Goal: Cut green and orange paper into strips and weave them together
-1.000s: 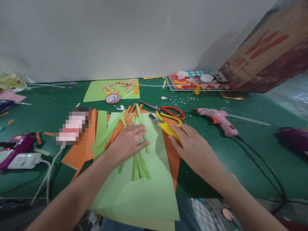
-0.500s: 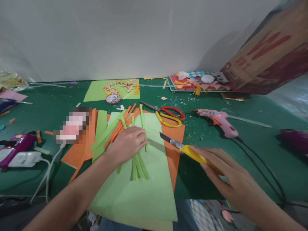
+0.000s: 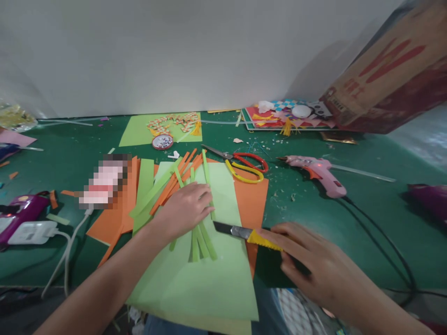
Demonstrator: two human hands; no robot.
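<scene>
In my right hand (image 3: 309, 258) is a yellow utility knife (image 3: 263, 238). Its blade is out and points left, with the tip near the lower end of a green paper strip (image 3: 206, 166). My left hand (image 3: 190, 204) presses that strip onto a light green sheet (image 3: 223, 279), its fingers bent together over it. More green strips (image 3: 202, 242) fan out under the palm, partly hidden by it. Orange paper strips (image 3: 174, 184) lie crossed just beyond the left hand. Whether the blade touches the strip I cannot tell.
Red-and-yellow-handled scissors (image 3: 244, 166) lie behind the sheet, overlapping orange paper (image 3: 251, 200). On the right rests a pink glue gun (image 3: 323, 172) with its cord. A phone (image 3: 104, 181) is plugged in at left. A small dish (image 3: 162, 142) stands at the back.
My right hand has brought the knife left and toward me, so its blade is now over the light green sheet by the strip's lower end. My left hand stays almost still.
</scene>
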